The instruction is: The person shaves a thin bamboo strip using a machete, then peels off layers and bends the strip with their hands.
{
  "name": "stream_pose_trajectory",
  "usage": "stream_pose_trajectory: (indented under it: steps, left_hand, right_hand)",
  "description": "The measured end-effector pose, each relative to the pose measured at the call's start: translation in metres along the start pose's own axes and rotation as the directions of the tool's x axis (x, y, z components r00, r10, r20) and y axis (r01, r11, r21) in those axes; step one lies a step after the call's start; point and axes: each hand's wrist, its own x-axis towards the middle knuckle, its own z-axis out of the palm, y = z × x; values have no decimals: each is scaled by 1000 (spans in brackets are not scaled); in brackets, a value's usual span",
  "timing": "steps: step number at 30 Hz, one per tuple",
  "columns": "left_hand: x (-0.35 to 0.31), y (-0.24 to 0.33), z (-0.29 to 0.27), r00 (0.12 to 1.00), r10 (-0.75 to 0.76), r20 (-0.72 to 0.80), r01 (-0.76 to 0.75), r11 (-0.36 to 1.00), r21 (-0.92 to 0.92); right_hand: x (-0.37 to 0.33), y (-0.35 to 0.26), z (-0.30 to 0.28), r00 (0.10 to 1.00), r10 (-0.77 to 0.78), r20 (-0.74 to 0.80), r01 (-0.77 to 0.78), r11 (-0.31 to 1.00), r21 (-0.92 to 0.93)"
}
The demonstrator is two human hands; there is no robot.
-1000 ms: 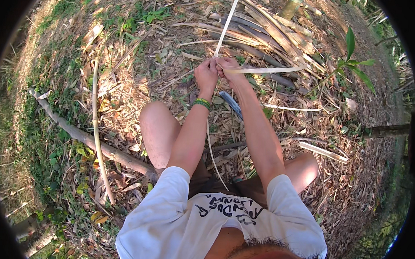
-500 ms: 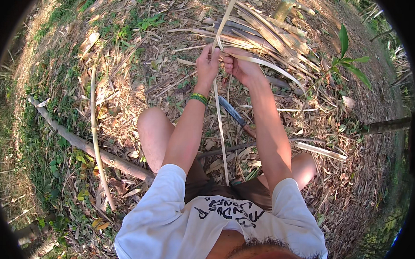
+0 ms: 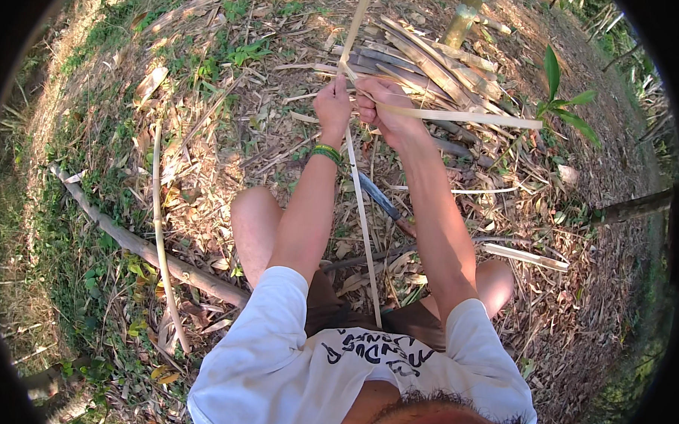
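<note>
My left hand (image 3: 333, 107) is closed around a long pale bamboo strip (image 3: 360, 205). The lower length of this strip runs down between my forearms to my lap, and its upper length (image 3: 356, 26) rises beyond my fingers to the top edge. Close on its right, my right hand (image 3: 388, 109) is also closed, gripping a second flat bamboo strip (image 3: 477, 118) that sticks out to the right. The two strips meet and appear folded over each other just beyond my fingertips; the exact crossing is too small to tell. A dark-bladed knife (image 3: 377, 195) lies on the ground between my forearms.
Split bamboo pieces (image 3: 442, 70) are heaped beyond my hands, beside an upright stem (image 3: 461, 25). A leafy sapling (image 3: 564, 104) stands at the right. On the left lie a thick branch (image 3: 136, 242) and a thin pole (image 3: 159, 228). Dry leaves cover the ground.
The strip in my right hand, which bowed down to the right before, now stretches out nearly straight. Both hands have shifted slightly left, and the upper strip leans a little further left.
</note>
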Motion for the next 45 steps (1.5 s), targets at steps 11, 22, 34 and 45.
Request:
stream_pose_trajectory:
  steps: [11,22,34,45]
  left_hand:
    - [-12,34,-4,918,389,72,-383,920,-85]
    - [1,36,-26,900,434,37,-414,826,384]
    - [48,53,-14,574,768,283,-817,519,250]
    - [89,-31,-90,984,176,-13,-150,871,468]
  right_hand:
    - [-17,-7,-32,996,11,88,-32,971,238]
    - [-49,-40,-12,988,-58,143,42,993,114]
    - [-109,-61,-9,995,-80,-64,93,966,242]
    - [-325,-186,-96,277,-960,-38,878,237,416]
